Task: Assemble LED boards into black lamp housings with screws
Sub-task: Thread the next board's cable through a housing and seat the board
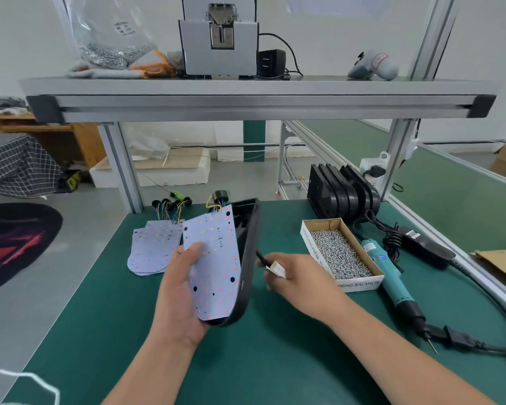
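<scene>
My left hand [179,290] holds a white LED board [214,264] together with a black lamp housing [247,264], both tilted up on edge above the green mat; my thumb presses on the board's face. Wires and a round black part [220,197] hang at the board's top end. My right hand [295,276] is right of the housing, pinching a white connector [276,269] on a black cable [262,258] that leads out of the housing.
A stack of LED boards with wires [154,248] lies left. A cardboard box of screws [338,254] and a teal electric screwdriver [392,283] lie right. Several black housings [342,192] stand at the back right. A power supply and cables [427,248] lie far right.
</scene>
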